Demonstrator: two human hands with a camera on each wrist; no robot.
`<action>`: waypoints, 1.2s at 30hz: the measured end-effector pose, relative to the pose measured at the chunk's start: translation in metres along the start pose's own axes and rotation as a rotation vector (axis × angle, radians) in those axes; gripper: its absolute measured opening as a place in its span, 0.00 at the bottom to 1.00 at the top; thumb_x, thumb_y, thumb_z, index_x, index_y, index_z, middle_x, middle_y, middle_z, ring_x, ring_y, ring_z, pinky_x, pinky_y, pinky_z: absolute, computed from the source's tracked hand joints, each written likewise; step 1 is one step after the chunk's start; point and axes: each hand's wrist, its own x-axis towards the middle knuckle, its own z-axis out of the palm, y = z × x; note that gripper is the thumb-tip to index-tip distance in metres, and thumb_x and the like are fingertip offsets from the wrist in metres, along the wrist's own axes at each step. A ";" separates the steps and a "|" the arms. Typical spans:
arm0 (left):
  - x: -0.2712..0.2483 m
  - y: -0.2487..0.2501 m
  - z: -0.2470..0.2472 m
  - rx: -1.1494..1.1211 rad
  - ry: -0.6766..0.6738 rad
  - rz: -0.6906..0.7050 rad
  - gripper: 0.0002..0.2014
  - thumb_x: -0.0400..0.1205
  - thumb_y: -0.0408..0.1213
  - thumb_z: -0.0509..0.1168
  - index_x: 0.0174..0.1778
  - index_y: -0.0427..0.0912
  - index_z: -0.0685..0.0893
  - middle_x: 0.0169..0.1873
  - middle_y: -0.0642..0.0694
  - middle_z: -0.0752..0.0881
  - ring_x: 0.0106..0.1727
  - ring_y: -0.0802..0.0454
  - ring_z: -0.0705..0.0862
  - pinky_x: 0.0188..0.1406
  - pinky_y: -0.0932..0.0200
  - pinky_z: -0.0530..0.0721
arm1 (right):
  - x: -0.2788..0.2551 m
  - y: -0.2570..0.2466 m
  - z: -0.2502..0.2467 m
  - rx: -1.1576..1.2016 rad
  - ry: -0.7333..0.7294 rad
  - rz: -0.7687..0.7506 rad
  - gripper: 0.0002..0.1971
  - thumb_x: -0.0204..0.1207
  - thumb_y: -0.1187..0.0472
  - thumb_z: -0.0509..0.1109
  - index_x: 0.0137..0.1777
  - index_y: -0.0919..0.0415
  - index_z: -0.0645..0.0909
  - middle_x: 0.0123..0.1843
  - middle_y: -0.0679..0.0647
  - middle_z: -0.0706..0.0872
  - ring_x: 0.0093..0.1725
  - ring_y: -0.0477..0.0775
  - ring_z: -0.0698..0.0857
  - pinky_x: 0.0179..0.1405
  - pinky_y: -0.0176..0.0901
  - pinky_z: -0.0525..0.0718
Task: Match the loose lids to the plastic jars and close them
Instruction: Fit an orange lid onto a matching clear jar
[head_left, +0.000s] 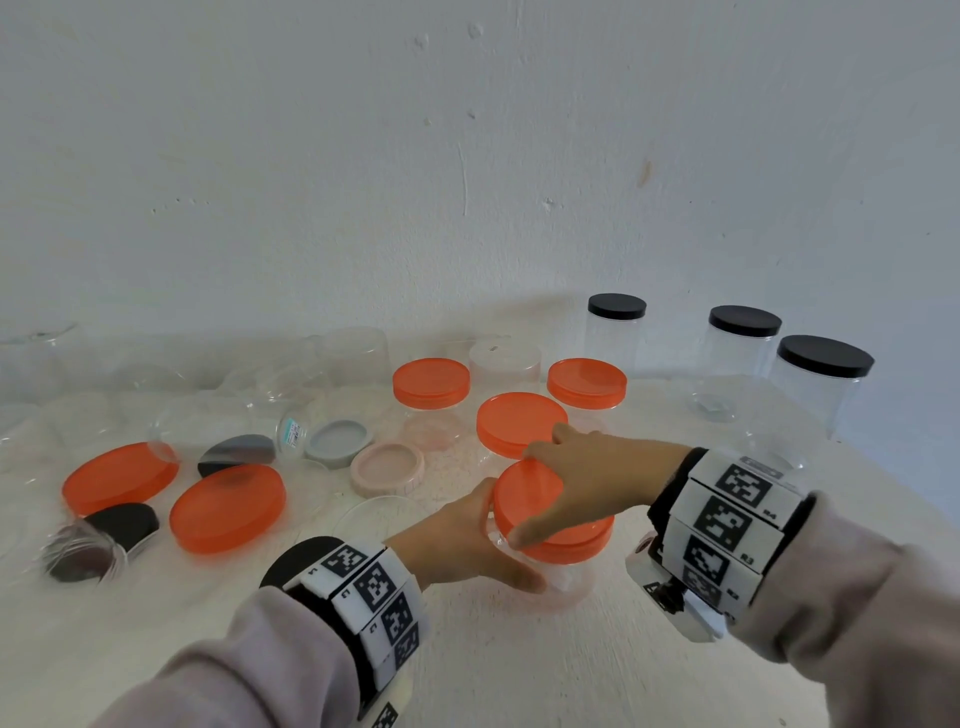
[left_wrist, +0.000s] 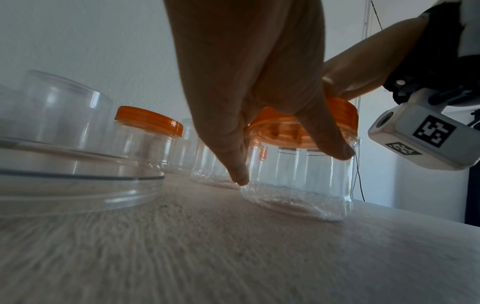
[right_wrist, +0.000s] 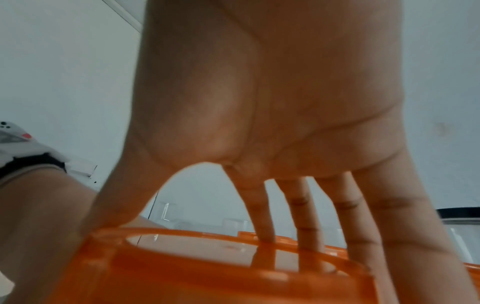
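A small clear plastic jar (head_left: 563, 577) (left_wrist: 298, 181) stands on the table near me with an orange lid (head_left: 540, 512) (left_wrist: 335, 115) (right_wrist: 207, 273) on its mouth. My left hand (head_left: 467, 540) (left_wrist: 254, 102) grips the jar's body from the left, thumb in front and fingers behind. My right hand (head_left: 587, 478) (right_wrist: 285, 123) lies over the lid from the right, thumb and spread fingers curled round its rim. Two loose orange lids (head_left: 122, 475) (head_left: 227, 506) lie at the left.
Three orange-lidded jars (head_left: 431, 384) (head_left: 521, 423) (head_left: 587, 382) stand behind my hands; three black-lidded jars (head_left: 616, 306) (head_left: 744, 320) (head_left: 825, 356) at the back right. Loose black (head_left: 124, 522), grey (head_left: 337, 441) and pink (head_left: 387, 465) lids and several open clear jars (head_left: 358, 353) lie left.
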 end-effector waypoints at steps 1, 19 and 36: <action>0.000 0.000 0.000 -0.001 0.001 0.000 0.52 0.64 0.40 0.84 0.80 0.54 0.60 0.72 0.57 0.75 0.74 0.55 0.73 0.76 0.49 0.71 | 0.000 -0.001 0.001 -0.002 0.011 0.009 0.55 0.57 0.18 0.64 0.81 0.46 0.56 0.73 0.50 0.64 0.73 0.60 0.67 0.68 0.62 0.74; 0.001 0.001 0.000 0.033 -0.008 0.004 0.54 0.65 0.43 0.84 0.82 0.53 0.57 0.75 0.56 0.72 0.75 0.54 0.71 0.77 0.50 0.70 | 0.001 0.008 0.016 0.059 0.082 -0.124 0.51 0.62 0.24 0.68 0.82 0.38 0.50 0.70 0.45 0.63 0.70 0.54 0.61 0.66 0.56 0.74; 0.002 -0.003 0.001 0.030 -0.016 0.003 0.53 0.65 0.42 0.84 0.81 0.55 0.59 0.72 0.58 0.75 0.74 0.55 0.72 0.76 0.50 0.71 | -0.007 -0.001 0.045 -0.007 0.318 -0.065 0.45 0.70 0.24 0.54 0.83 0.46 0.51 0.75 0.54 0.61 0.69 0.61 0.62 0.67 0.53 0.71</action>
